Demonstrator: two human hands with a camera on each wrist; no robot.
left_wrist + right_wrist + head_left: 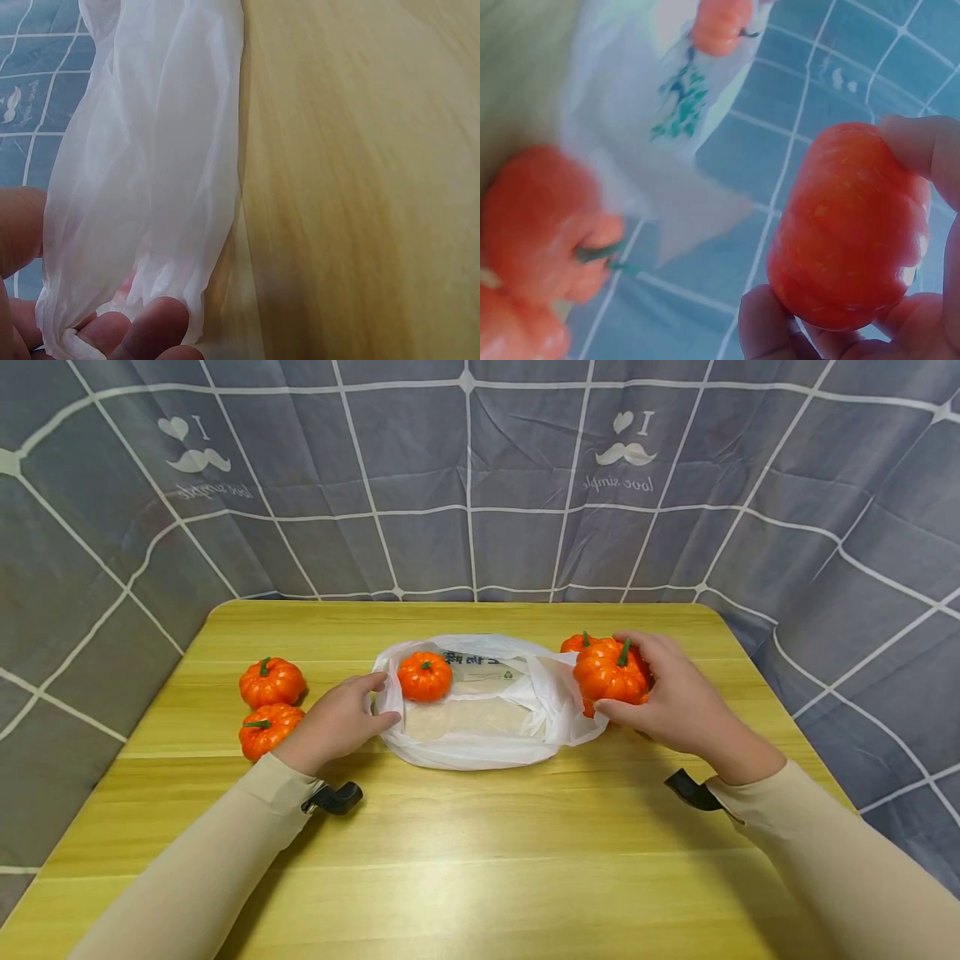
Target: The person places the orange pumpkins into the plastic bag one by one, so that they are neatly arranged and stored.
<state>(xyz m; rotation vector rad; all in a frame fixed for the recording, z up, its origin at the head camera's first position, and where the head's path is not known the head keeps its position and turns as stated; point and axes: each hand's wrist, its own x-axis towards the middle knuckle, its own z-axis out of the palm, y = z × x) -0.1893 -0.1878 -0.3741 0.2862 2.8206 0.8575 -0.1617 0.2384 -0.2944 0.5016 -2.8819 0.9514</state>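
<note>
An orange toy pumpkin [609, 673] with a green stem is gripped in my right hand [678, 703], thumb on one side and fingers on the other. It is raised over the right end of a white plastic bag [472, 753]. My left hand [330, 720] holds the bag's left rim; in the left wrist view, its fingertips [156, 330] curl into the thin plastic. The bag lies with its mouth spread open, and one pumpkin [425, 677] rests inside at the left. Print on the bag's inner wall shows beside that pumpkin.
Two pumpkins, a rear one [272, 682] and a front one [270, 730], sit left of my left hand. More pumpkins [540, 225] lie to the right of the bag, partly hidden in the head view. A grey checked cloth [517, 468] hangs around the wooden table [465, 877].
</note>
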